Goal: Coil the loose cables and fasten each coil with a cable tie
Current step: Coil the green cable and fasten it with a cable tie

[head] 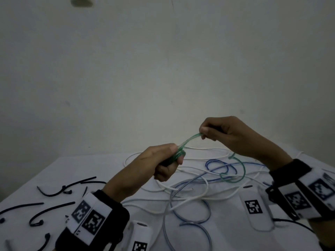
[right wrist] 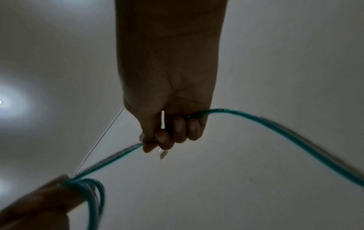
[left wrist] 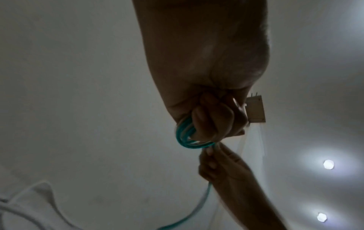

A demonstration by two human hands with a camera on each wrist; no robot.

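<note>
Both hands are being held up above the table (head: 54, 171), apart from each other and joined by a short span of the green cable (head: 190, 138). The left hand (head: 159, 163) is gripping a small bundle of green loops, its fingers curled tightly round them, as the left wrist view is showing from below. The right hand (head: 228, 134) is sitting higher and further right, pinching the same cable between thumb and fingertips while the other fingers are curling over it; in the right wrist view the cable is running out past the hand in a long bend. The free tail of the green cable is hanging down and lying curled on the table among a tangle of white cables (head: 199, 196) and blue cables (head: 213, 163). Several black cable ties (head: 52, 207) are lying scattered on the left part of the table, well apart from the tangle. Two white devices (head: 255, 211) bearing square black-and-white markers are resting near the front edge, just beside the cables.
</note>
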